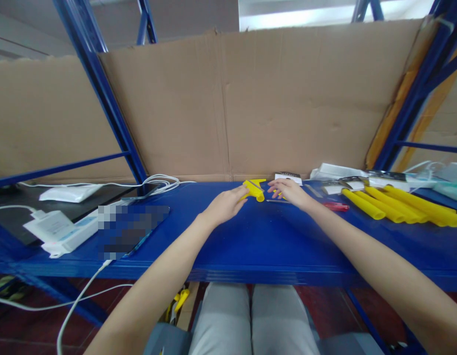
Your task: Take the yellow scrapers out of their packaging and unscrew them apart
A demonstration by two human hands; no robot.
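Observation:
My left hand [230, 201] is closed on a yellow plastic piece [255, 190], with branching parts and a rounded end; its exact kind does not show. It is held just above the blue shelf top, and my fingers cover its left end. To its right, my right hand [288, 191] reaches down with fingers bent and apart. A little yellow shows beneath those fingers, too small to name. A thin metal rod [277, 201] lies on the shelf just below my right fingertips.
Several yellow tubes [365, 204] lie at the right, beside a red-handled item [336, 206] and white packets [337, 171]. On the left are a white power strip [80, 229], a phone [134, 229] and white cables [163, 183]. A cardboard wall [287, 103] stands behind.

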